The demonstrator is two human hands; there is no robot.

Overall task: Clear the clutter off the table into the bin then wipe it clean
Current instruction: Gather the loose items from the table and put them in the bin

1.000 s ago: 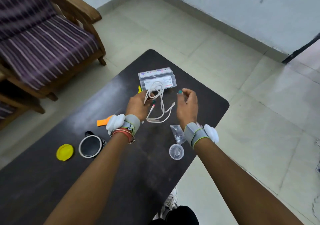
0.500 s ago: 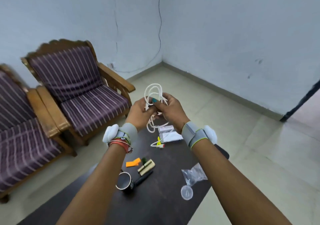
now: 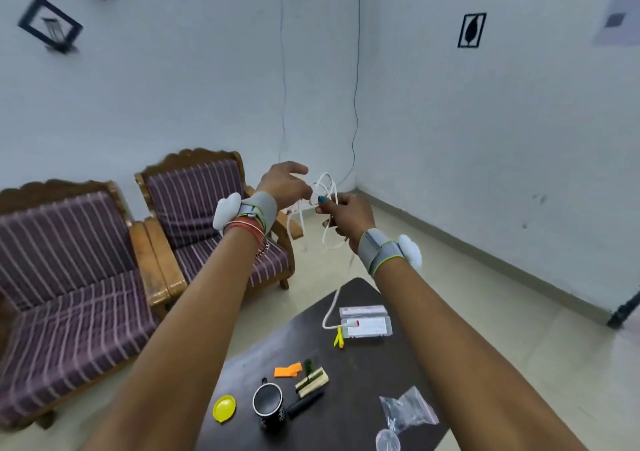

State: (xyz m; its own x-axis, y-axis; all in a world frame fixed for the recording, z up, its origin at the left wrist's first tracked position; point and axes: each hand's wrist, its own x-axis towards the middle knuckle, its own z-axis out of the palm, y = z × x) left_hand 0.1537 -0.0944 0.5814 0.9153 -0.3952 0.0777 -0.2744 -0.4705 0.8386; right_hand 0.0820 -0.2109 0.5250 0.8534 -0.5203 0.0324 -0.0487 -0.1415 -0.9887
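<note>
Fingertips [image 3: 322, 201] of the right hand [image 3: 346, 216] pinch a white cable [image 3: 333, 189] between thumb and forefinger, high above the far end of the dark table [image 3: 356, 374], in the head-camera view. The left hand [image 3: 284, 187] reaches to the same bundle of loops with its thumb stretched out; its other fingers are mostly hidden, so whether they grip the cable cannot be told. One strand hangs from the right hand down to the table, where the plug end lies on a clear plastic box [image 3: 367, 326] at the table's far end. Both wrists carry grey bands with white pads (the left also has red bangles).

More clutter sits on the table: a small yellow piece [image 3: 339, 341] just beside the box, an orange scrap [image 3: 287, 371] and a cream-coloured block [image 3: 311, 379] near the middle, a black marker [image 3: 304, 404] touching the block's near end, a black mug [image 3: 268, 404] beside it, a yellow lid [image 3: 224, 408] at the table's left edge — and, at the right edge, a clear plastic bag [image 3: 408, 412] with a clear round lid [image 3: 388, 440] just in front of it. Two striped armchairs [image 3: 207, 215] stand left of the table, against the wall.
</note>
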